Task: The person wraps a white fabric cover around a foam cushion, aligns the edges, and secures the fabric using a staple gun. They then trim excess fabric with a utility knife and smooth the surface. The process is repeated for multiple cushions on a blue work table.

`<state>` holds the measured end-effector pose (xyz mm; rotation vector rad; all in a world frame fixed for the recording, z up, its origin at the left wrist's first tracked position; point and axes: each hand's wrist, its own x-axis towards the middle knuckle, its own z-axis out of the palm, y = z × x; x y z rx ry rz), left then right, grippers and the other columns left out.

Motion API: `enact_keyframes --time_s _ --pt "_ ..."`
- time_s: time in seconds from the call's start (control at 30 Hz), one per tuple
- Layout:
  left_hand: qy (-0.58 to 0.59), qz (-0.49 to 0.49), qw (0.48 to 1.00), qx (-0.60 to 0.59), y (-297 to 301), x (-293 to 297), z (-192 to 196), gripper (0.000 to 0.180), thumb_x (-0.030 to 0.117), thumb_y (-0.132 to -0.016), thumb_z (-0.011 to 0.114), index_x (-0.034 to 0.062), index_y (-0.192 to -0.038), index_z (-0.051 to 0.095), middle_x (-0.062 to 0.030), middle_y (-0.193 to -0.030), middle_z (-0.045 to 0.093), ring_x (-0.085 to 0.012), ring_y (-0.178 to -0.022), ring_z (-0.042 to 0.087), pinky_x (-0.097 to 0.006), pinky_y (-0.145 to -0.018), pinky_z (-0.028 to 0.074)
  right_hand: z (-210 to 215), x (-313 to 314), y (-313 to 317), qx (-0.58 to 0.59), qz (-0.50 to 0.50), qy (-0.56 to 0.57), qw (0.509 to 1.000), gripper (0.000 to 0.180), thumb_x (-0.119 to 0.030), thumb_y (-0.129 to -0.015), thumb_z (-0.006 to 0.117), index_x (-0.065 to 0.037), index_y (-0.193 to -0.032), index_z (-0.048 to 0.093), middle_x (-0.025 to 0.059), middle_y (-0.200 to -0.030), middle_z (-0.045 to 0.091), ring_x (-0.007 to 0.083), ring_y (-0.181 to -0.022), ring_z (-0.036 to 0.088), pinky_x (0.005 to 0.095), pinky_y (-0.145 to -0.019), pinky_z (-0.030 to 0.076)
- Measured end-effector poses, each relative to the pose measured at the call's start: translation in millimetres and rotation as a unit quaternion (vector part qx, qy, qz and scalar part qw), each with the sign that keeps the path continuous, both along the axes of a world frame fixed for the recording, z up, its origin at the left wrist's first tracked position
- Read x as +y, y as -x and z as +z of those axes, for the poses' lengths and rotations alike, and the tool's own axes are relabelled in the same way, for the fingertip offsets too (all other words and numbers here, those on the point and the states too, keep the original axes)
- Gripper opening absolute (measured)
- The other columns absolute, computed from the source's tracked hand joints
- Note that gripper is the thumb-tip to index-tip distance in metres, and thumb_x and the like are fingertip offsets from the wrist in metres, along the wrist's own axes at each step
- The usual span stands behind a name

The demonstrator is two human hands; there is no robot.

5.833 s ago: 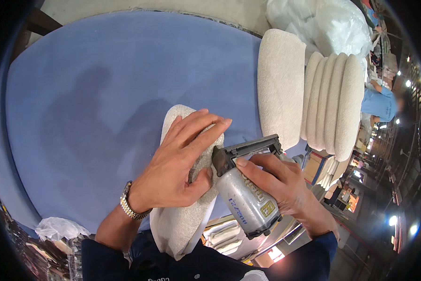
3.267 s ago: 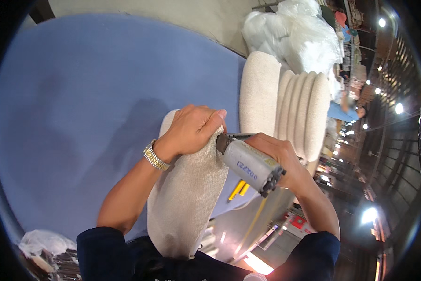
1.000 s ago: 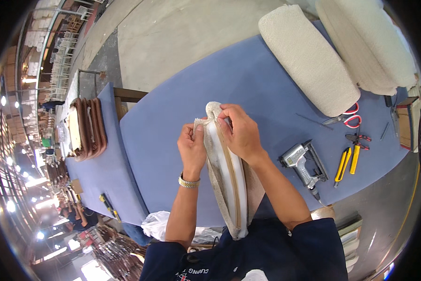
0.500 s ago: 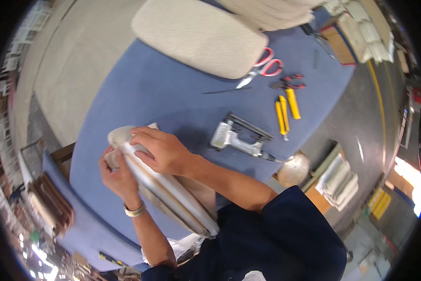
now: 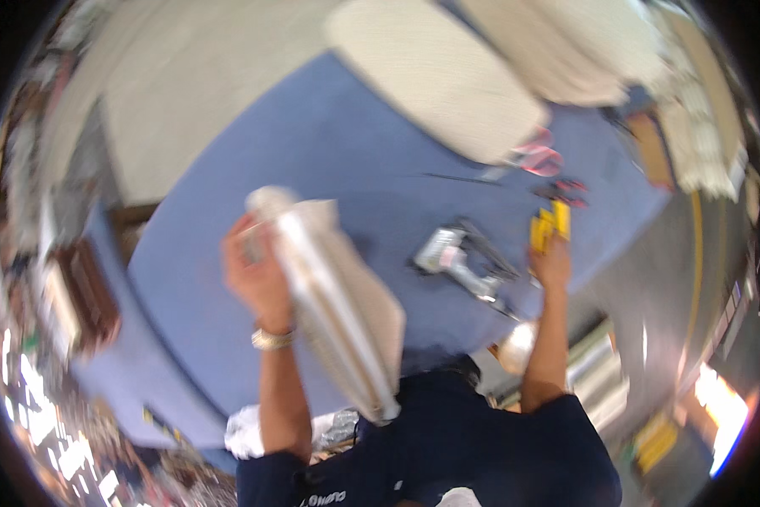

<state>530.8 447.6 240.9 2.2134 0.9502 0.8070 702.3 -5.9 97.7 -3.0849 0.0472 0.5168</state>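
Observation:
My left hand (image 5: 257,262), with a bracelet at the wrist, is closed at the upper end of a long, narrow, beige fabric-covered piece (image 5: 339,317). The piece stands on its edge and leans toward my body, with a white strip running along it. My right hand (image 5: 551,260) is stretched out to the right, at the yellow-handled tools (image 5: 550,221). Motion blur hides whether its fingers have closed on one. Left of that hand lies a silver staple gun (image 5: 464,260). Beyond it are red-and-black-handled pliers (image 5: 561,190) and red-handled scissors (image 5: 536,156).
A blue-covered table (image 5: 253,160) carries the work. At its far side lie a beige padded panel (image 5: 439,76) and draped beige fabric (image 5: 549,51). A thin dark rod (image 5: 456,178) lies near the scissors. Folded light cloth (image 5: 599,380) is stacked below the right edge.
My right hand has left the beige piece and reached right to the yellow-handled tools. My left hand stays on the piece's upper end. The whole view has shifted and blurred.

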Motion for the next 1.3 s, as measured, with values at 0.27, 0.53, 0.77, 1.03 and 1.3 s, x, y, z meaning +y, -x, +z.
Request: enact_keyframes --time_s 0.27,0.53,0.77,1.03,1.3 --pt "0.059 0.025 0.995 -0.072 -8 -4 -6 0.015 0.005 -0.093 0.075 0.0034 -0.105 0.068 -0.0125 -0.118 0.073 -0.0209 -0.098 0.072 -0.033 -0.081 0.057 77 87 -16 -0.034 0.014 -0.419 0.907 0.035 -0.033 -0.095 0.071 -0.002 -0.107 0.057 0.0126 -0.089 0.065 0.0248 -0.073 0.068 0.0344 -0.065 0.055" --pt "0.009 0.016 0.999 -0.03 -7 -4 -7 0.016 0.004 -0.091 0.076 0.0029 -0.105 0.068 -0.0137 -0.118 0.073 -0.0239 -0.1 0.073 -0.033 -0.083 0.058 146 300 69 0.154 0.037 -0.81 0.564 0.04 -0.022 -0.101 0.065 0.002 -0.132 0.063 0.0162 -0.109 0.072 0.0186 -0.073 0.07 0.0307 -0.066 0.059" --pt "0.029 0.021 0.998 -0.042 -5 -3 -9 0.016 0.005 -0.092 0.077 0.002 -0.104 0.067 -0.0157 -0.118 0.074 -0.0262 -0.101 0.073 -0.035 -0.085 0.058 134 346 84 -0.007 0.133 -0.764 0.631 0.025 -0.005 -0.093 0.072 0.002 -0.117 0.073 0.0147 -0.096 0.076 0.0189 -0.076 0.07 0.027 -0.07 0.055" --pt "0.048 0.032 0.997 -0.046 -9 -6 -4 0.014 0.005 -0.091 0.077 0.0028 -0.101 0.067 -0.016 -0.116 0.074 -0.025 -0.1 0.074 -0.034 -0.083 0.058 135 352 84 -0.06 0.175 -0.731 0.656 0.023 -0.004 -0.091 0.072 0.002 -0.113 0.073 0.0151 -0.091 0.074 0.0203 -0.07 0.068 0.0295 -0.064 0.054" --pt "0.058 0.037 0.997 -0.044 -8 -6 -5 0.015 0.006 -0.091 0.078 0.0041 -0.1 0.067 -0.0148 -0.115 0.075 -0.0254 -0.1 0.074 -0.035 -0.082 0.058 130 357 85 -0.091 0.178 -0.739 0.643 0.022 -0.002 -0.091 0.071 0.003 -0.112 0.073 0.0149 -0.091 0.074 0.0217 -0.071 0.069 0.0294 -0.065 0.055"
